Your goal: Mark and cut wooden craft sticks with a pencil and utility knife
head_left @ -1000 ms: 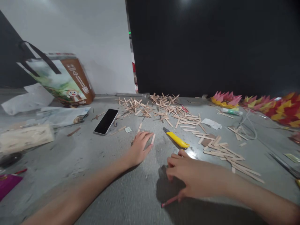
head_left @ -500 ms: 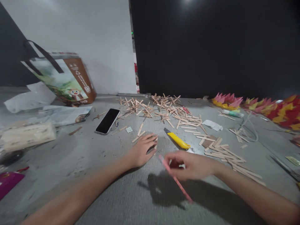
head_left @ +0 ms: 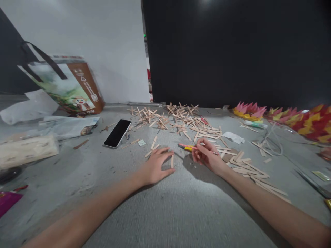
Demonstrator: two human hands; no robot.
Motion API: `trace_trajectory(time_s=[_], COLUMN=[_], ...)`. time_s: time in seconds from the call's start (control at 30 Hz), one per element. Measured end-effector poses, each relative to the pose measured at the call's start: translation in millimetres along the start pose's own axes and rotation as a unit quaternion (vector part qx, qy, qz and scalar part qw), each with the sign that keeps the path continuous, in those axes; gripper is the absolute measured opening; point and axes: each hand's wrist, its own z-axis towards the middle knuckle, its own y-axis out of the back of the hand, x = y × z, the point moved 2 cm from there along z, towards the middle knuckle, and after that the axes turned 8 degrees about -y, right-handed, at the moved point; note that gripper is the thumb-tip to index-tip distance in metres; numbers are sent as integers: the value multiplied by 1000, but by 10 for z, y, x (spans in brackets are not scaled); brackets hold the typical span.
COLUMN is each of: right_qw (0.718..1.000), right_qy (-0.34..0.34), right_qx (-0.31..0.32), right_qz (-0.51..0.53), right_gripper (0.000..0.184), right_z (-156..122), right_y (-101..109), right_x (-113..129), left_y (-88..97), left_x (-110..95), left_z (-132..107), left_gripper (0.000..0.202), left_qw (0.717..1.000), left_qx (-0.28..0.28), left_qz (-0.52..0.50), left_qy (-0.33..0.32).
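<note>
At far left, a purple packet [head_left: 9,202] is lying near the table's edge of view, with a tissue pack [head_left: 28,151] sitting behind it. A printed shopping bag [head_left: 77,88] is leaning by the white panel, and a smartphone [head_left: 117,133] is lying face up to its right. The left hand [head_left: 156,167] is resting on the table [head_left: 144,220], its thumb and fingertips clamping a short craft stick [head_left: 172,161] at its two ends. Behind, a heap of crossed craft sticks [head_left: 181,120] is spreading along the tabletop. The right hand [head_left: 207,156] is pinching a pink pencil [head_left: 193,147] above a yellow utility knife [head_left: 188,149], which the fingers are partly covering; whether they are touching the knife cannot be told. Rightward, loose craft sticks [head_left: 254,170] are overlapping beside the wrist, while pink-and-yellow paper petals [head_left: 249,110] are standing behind a white-and-green tube [head_left: 256,124].
</note>
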Motion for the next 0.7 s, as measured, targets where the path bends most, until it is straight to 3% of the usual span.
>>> trace_trajectory(time_s=[0.17,0.27,0.4,0.7], right_qw=[995,988,979,977], right_qy=[44,62,25,-8], right_qx=[29,45,59,101], right_qz=[-79,-137,-193,-187], right_gripper=[35,30,38,35], right_z=[-88,-167,-185,-149], right_y=[-79,-120,-139,-166], right_x=[-3,1,-44,-77], left_y=[16,40,66,47], left_x=[-25,-69,-98,-49], left_z=[2,10,8,0], left_gripper=[74,64,63,74], left_qw=[1000,1000,999,1000], left_qx=[20,22,16,23], left_qz=[0,0,1,-9], left_qy=[3,-19,-39,0])
